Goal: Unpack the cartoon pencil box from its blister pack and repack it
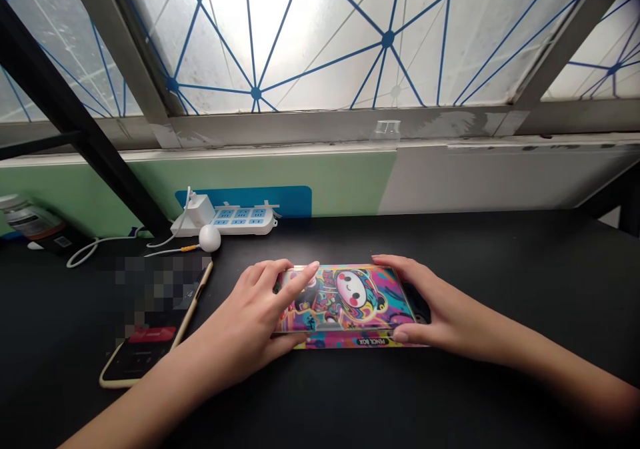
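Observation:
A colourful pencil box (360,302) with a cartoon figure on its lid lies on the black table, in the middle of the head view. Its front side carries the words "PENCIL BOX", which appear upside down. My left hand (265,309) grips the left end, its index finger stretched over the lid and its thumb at the near edge. At the right end, my right hand (435,309) holds the box between fingers at the far edge and thumb at the near edge. The palms hide parts of both ends.
A phone (145,362) in a pale case lies left of my left forearm, its top part blurred. Behind it stand a white power strip (245,222) with a plugged-in adapter, a round white object (209,238) on a cable, and a bottle (37,219). A window wall borders the table (500,255).

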Motion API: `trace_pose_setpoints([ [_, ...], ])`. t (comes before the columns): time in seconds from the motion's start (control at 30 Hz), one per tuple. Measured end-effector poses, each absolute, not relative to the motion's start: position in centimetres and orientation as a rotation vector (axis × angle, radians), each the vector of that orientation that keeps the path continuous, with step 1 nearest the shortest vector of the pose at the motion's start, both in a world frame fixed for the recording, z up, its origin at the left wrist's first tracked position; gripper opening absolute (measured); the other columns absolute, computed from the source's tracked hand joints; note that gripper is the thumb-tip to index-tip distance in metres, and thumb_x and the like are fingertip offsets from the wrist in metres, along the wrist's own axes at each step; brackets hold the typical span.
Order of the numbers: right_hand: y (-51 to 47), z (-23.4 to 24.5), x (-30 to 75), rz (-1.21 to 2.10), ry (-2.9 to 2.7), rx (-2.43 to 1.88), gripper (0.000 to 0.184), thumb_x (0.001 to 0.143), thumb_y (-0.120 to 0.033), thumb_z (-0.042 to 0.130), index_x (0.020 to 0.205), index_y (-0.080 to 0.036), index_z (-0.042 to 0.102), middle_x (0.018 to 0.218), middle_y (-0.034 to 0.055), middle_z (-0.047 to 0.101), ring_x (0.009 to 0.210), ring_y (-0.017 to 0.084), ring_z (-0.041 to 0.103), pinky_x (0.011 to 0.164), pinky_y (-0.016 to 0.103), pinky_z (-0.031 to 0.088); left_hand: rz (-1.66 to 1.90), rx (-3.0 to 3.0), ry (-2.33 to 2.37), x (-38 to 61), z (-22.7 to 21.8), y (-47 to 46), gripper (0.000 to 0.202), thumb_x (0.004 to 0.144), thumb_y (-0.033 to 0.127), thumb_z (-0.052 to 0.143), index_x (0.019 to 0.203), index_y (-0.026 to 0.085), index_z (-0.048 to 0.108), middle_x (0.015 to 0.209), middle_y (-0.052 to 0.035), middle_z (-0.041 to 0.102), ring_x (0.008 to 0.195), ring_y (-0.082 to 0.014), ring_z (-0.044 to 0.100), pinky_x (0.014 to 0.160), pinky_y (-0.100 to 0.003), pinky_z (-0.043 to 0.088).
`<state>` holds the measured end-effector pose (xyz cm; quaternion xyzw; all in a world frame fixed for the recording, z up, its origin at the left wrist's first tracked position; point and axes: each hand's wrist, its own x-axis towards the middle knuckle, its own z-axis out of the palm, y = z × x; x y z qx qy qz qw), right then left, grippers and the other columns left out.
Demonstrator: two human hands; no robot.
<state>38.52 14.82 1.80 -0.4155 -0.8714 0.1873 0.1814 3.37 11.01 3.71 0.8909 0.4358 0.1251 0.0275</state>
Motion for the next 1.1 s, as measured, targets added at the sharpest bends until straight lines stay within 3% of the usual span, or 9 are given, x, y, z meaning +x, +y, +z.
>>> trace_pose_setpoints([
  [0.1,15.0,2.2,38.0,0.498,-2.376,-1.163,0.073,0.082,-0.059,0.072,0.142,-0.028,0.045,0.147,0.0143,0.054,0.131,0.035,0.056,0.104,0.054,0.05,0.469,2.892,1.327,3.6,3.9,10.8,0.085,0.088,0.023,0.07,0.16,0.032,0.025,0.141,-0.0148,0.041,0.128,-0.0367,0.041,0.106,-0.058,0.043],
  [0.27,14.1,3.9,35.9,0.264,-2.26,-1.239,0.054,0.082,-0.06,0.072,0.123,-0.029,0.056,0.122,0.007,0.068,0.115,0.032,0.063,0.116,0.065,0.026,0.639,3.073,1.353,4.7,3.7,10.1,0.089,0.08,0.016,0.076,0.156,0.034,0.033,0.139,-0.0154,0.039,0.127,-0.0397,0.04,0.111,-0.067,0.034],
  [0.4,13.2,4.7,35.0,0.163,-2.182,-1.293,0.05,0.079,-0.061,0.075,0.114,-0.029,0.057,0.11,0.0051,0.068,0.105,0.031,0.062,0.102,0.056,0.041,0.742,3.144,1.337,5.2,3.5,9.8,0.09,0.08,0.026,0.081,0.156,0.035,0.034,0.136,-0.0149,0.042,0.126,-0.0374,0.043,0.115,-0.063,0.03],
  [0.57,12.9,4.8,35.7,0.13,-2.182,-1.249,0.051,0.086,-0.057,0.069,0.127,-0.032,0.053,0.114,0.0061,0.067,0.109,0.031,0.059,0.094,0.049,0.045,0.878,3.134,1.39,4.7,4.8,10.3,0.083,0.087,0.059,0.07,0.153,0.023,0.036,0.143,-0.0208,0.046,0.134,-0.0404,0.043,0.115,-0.063,0.028],
  [0.67,12.7,5.0,36.0,0.038,-2.221,-1.142,0.056,0.087,-0.053,0.07,0.135,-0.031,0.049,0.111,0.0069,0.067,0.106,0.031,0.061,0.099,0.052,0.042,0.98,3.079,1.532,3.9,5.8,10.6,0.077,0.091,0.054,0.068,0.15,0.016,0.038,0.142,-0.0227,0.052,0.134,-0.0402,0.048,0.117,-0.066,0.024],
  [0.77,12.0,5.2,36.3,-0.126,-2.243,-1.039,0.055,0.088,-0.046,0.072,0.135,-0.028,0.05,0.109,0.0075,0.068,0.099,0.03,0.066,0.103,0.055,0.038,1.009,3.097,1.415,3.4,6.3,10.5,0.059,0.092,0.049,0.07,0.135,0.013,0.052,0.116,-0.0151,0.069,0.107,-0.031,0.065,0.11,-0.058,0.037],
  [0.87,11.4,5.1,36.5,-0.291,-2.274,-0.977,0.042,0.089,-0.036,0.07,0.128,-0.032,0.055,0.104,0.0047,0.072,0.088,0.028,0.07,0.107,0.06,0.034,0.937,3.161,1.288,3.5,6.2,10.1,0.033,0.095,0.042,0.068,0.113,0.016,0.06,0.098,-0.0078,0.071,0.088,-0.0245,0.068,0.101,-0.05,0.046],
  [0.97,11.1,4.6,36.5,-0.359,-2.344,-0.937,0.038,0.091,-0.029,0.066,0.127,-0.035,0.056,0.103,0.0016,0.075,0.085,0.027,0.074,0.11,0.06,0.035,0.809,3.169,1.314,4.1,5.8,9.6,0.016,0.1,0.033,0.06,0.103,0.017,0.06,0.097,-0.0062,0.072,0.082,-0.0225,0.069,0.1,-0.05,0.045],
  [1.1,10.7,3.8,35.8,-0.433,-2.44,-0.831,0.036,0.094,-0.018,0.06,0.129,-0.027,0.055,0.11,0.0035,0.078,0.094,0.024,0.075,0.104,0.048,0.048,0.619,3.175,1.386,4.6,5.4,9.3,0.011,0.099,0.021,0.056,0.108,0.016,0.06,0.104,-0.0086,0.074,0.089,-0.0264,0.071,0.099,-0.054,0.046],
])
